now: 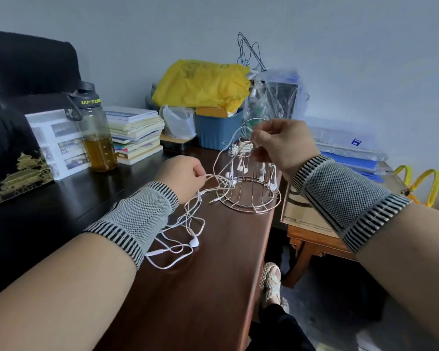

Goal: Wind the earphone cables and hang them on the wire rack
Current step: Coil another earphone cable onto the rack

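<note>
Nearest the viewer, two forearms reach over a dark wooden table (200, 287), each wrist wrapped in a grey knitted band with black-striped edges. Beneath the left forearm, loose white earphone cables (185, 234) lie tangled on the table, with one earbud resting at the front of the heap and a plug pointing toward the rack.

The left hand (181, 178) hovers low above the table, fingers curled, pinching a strand that rises from the loose tangle. The right hand (281, 145) is held higher, fingers curled, pinching the other end of a cable that arcs over the top of the wire rack (250, 188).

The wire rack, a rose-gold cage with a round base ring, stands on the table near its right edge, between the two hands. Wound cable bundles (243, 148) sit at its top, and earbuds dangle inside its upright wires.

Farther back on the table stand a bottle (96, 138) of amber liquid, a stack of books (134, 134), a blue bin (219, 131) and a yellow bag (203, 83), all close to the pale wall.
</note>
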{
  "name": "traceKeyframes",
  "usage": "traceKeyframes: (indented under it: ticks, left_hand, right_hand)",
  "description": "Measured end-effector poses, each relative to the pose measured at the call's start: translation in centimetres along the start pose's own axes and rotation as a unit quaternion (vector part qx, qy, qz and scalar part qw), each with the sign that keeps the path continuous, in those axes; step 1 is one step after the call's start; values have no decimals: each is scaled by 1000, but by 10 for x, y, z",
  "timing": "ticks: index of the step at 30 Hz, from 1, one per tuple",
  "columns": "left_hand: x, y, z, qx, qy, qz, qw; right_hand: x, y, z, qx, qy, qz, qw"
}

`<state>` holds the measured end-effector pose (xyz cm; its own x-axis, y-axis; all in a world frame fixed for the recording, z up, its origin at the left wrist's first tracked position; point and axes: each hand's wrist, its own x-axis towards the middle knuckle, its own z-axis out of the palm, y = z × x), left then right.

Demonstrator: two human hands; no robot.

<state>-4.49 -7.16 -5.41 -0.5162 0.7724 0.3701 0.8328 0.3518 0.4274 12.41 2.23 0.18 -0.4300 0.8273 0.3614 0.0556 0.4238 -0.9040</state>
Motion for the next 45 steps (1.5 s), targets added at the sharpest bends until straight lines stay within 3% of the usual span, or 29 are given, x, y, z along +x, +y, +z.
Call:
traceKeyframes:
  ticks: [2,4,6,8,10,12,15,17,19,21,24,27,29,34,39,42,45]
  left_hand:
    - [2,-7,-6,-15,-2,-30,999]
    - [4,-20,-13,-116,18,-86,989]
    - [3,-29,-21,-296,59,-153,941]
    - [2,-34,-26,-444,105,-219,862]
    - [3,-43,-27,-474,145,-268,826]
    - [7,-57,-25,-398,142,-298,856]
    - [6,-67,-20,-112,65,-308,943]
    - [1,-54,-16,-24,53,-282,958]
    - [-3,-28,-18,-65,99,-205,972]
    - [-1,7,-25,-151,113,-75,979]
    - [2,58,-36,-332,-34,47,941]
    - [6,80,-39,-402,-180,14,898]
    - [7,79,-39,-395,-211,6,894]
    - [17,59,-38,-381,-122,-13,917]
    - [22,45,-43,-348,-72,-41,934]
    - [27,37,-39,-338,-37,-63,938]
    - [30,29,-30,-303,-10,-78,950]
  right_hand:
    - [4,4,-10,-8,51,14,999]
    - [8,10,-18,-19,86,32,996]
    - [10,17,-22,-42,103,46,993]
    - [11,23,-22,-56,119,57,990]
    - [9,26,-22,-52,133,68,987]
    - [7,28,-22,-41,137,74,987]
    - [4,26,-21,-19,106,74,991]
    - [3,21,-20,5,48,79,996]
    - [1,14,-18,4,-19,82,996]
    - [-2,6,-13,16,-87,83,993]
    - [-4,-9,-8,61,-154,69,984]
    - [3,-24,-16,104,-158,49,981]
    - [10,-28,-26,124,-123,50,983]
    - [27,-20,-54,157,-29,92,983]
    - [35,-3,-53,122,-16,116,986]
    - [37,1,-40,24,-24,93,995]
    - [47,4,-24,-177,-21,24,984]
